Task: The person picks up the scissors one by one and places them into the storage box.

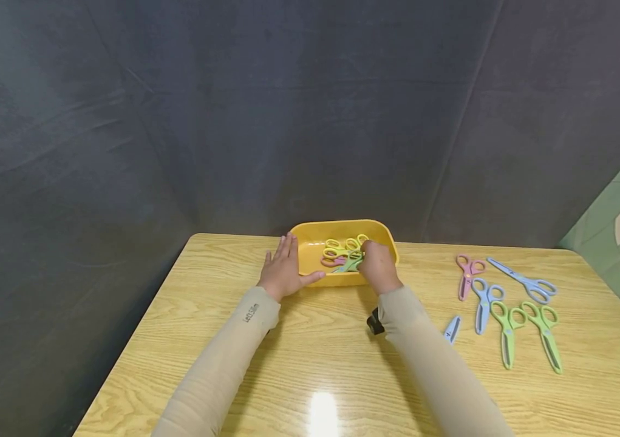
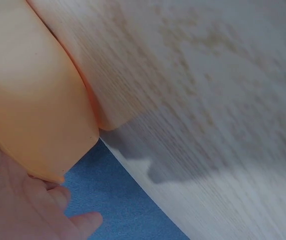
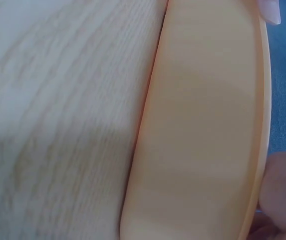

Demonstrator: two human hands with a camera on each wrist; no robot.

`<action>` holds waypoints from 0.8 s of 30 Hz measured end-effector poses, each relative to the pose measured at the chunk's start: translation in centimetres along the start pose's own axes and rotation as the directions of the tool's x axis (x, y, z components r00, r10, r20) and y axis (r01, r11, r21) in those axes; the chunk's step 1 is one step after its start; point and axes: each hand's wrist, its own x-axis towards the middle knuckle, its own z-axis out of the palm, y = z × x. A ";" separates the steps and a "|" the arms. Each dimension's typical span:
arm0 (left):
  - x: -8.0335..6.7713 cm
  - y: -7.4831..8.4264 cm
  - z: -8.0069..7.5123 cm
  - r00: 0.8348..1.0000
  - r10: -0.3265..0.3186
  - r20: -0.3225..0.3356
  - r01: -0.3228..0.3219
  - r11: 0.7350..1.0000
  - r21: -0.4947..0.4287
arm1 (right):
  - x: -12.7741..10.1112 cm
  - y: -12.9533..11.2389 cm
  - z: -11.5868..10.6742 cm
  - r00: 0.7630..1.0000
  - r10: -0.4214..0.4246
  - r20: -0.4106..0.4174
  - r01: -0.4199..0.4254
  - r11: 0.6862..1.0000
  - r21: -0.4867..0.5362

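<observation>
beige sleeves (image 1: 214, 373), dark lettering (image 1: 251, 312) on left

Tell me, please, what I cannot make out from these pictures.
Head view: whether the right hand grips anything in the yellow tray; the back of the hand hides it.
Head view: the handles of the partly covered blue scissors, hidden by the right sleeve.
Right wrist view: the tray's contents, hidden by its outer wall.
Left wrist view: the rest of the left hand, cut off by the left and bottom edges.

Fingers (image 3: 284, 192) show at the rim (image 3: 264, 100) of an orange bin (image 3: 203, 120) on a wooden table (image 3: 57, 100).
</observation>
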 end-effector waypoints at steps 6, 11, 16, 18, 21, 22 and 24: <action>0.0 0.0 0.1 1.000 -0.002 -0.001 0.002 1.000 0.010 | 0.2 -0.1 -0.1 1.000 0.019 0.023 -0.019 1.000 -0.025; 0.0 0.1 0.0 1.000 0.007 -0.007 -0.007 1.000 0.011 | 0.2 -0.2 -0.2 0.998 0.040 0.038 -0.039 0.999 -0.005; 0.0 0.2 -0.2 1.000 0.007 -0.003 -0.007 1.000 0.006 | 0.2 -0.2 -0.2 0.997 0.052 0.052 -0.052 0.999 0.005; 0.0 0.2 -0.1 1.000 0.005 0.000 -0.005 1.000 0.004 | 0.2 -0.3 -0.1 0.997 0.059 0.058 -0.060 0.998 0.004; -0.1 0.1 -0.1 1.000 -0.001 0.007 0.001 1.000 -0.003 | 0.2 -0.4 -0.1 0.995 0.070 0.067 -0.070 0.998 0.000; 0.0 0.1 -0.1 1.000 -0.001 0.006 0.001 1.000 -0.004 | 0.2 -0.4 -0.1 0.995 0.073 0.070 -0.073 0.997 0.000; 0.0 0.1 -0.1 1.000 0.001 0.002 -0.001 1.000 -0.006 | 0.2 -0.4 -0.1 0.996 0.066 0.064 -0.066 0.998 -0.009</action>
